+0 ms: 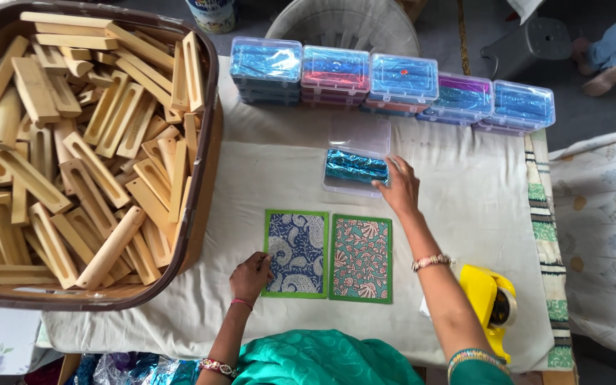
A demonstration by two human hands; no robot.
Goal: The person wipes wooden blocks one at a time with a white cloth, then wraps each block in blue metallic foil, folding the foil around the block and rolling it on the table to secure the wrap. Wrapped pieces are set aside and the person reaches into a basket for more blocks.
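My left hand (250, 276) rests loosely curled on the blue patterned card (296, 252), green card (361, 258) just right of it; beyond, my right hand (399, 187), fingers spread, touches the open clear box (356, 155) holding blue foil (355, 167).

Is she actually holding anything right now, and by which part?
Nothing is lifted. The left hand rests on the blue patterned card's lower left edge; the right hand's fingers touch the right end of the blue foil-wrapped piece in the open clear box.
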